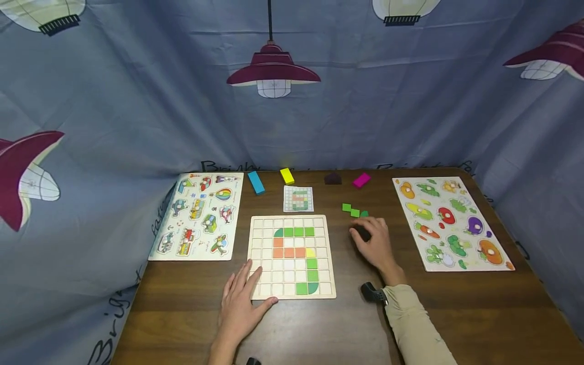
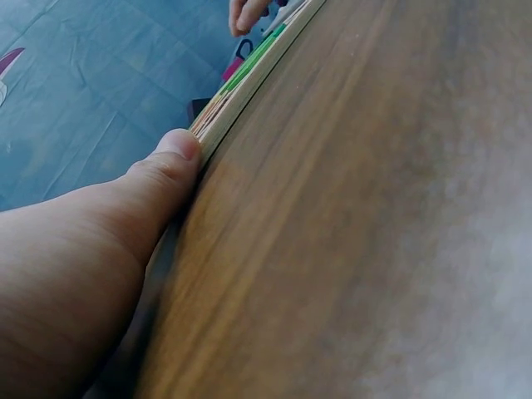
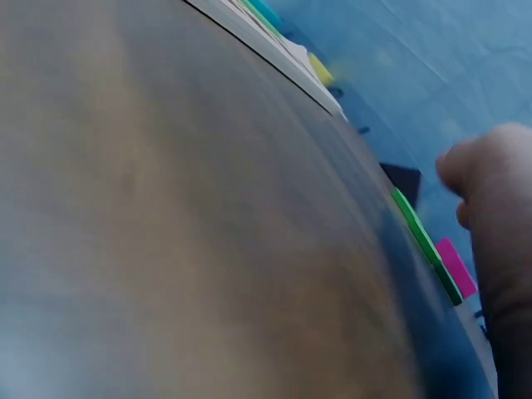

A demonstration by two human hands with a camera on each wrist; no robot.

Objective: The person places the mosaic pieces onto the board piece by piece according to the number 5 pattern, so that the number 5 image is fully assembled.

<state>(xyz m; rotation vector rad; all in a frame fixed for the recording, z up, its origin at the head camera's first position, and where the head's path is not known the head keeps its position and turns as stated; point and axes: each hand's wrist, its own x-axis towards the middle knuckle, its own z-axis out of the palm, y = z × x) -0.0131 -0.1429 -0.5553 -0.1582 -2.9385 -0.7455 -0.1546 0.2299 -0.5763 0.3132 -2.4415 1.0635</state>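
Note:
A wooden grid board [image 1: 269, 291] lies on the table, with green, orange and yellow squares and rounded dark green pieces forming a pattern in its cells. My left hand [image 1: 242, 304] rests at the board's lower left corner, fingers spread along the left edge. Its thumb [image 2: 179, 154] touches the front edge. To the right of the board, my right hand [image 1: 376, 243] hovers low over the table with bent, parted fingers; no held piece shows. Just beyond its fingertips lie small green squares [image 1: 355, 213] and a darker green piece [image 1: 364, 214], partly hidden by the hand.
Behind the board lies a small pattern card [image 1: 298, 198]. Blue [image 1: 256, 183], yellow [image 1: 287, 176], black [image 1: 333, 178] and magenta [image 1: 362, 180] pieces line the back. A vehicle puzzle board [image 1: 205, 203] is at left, a vegetable puzzle board [image 1: 438, 203] at right.

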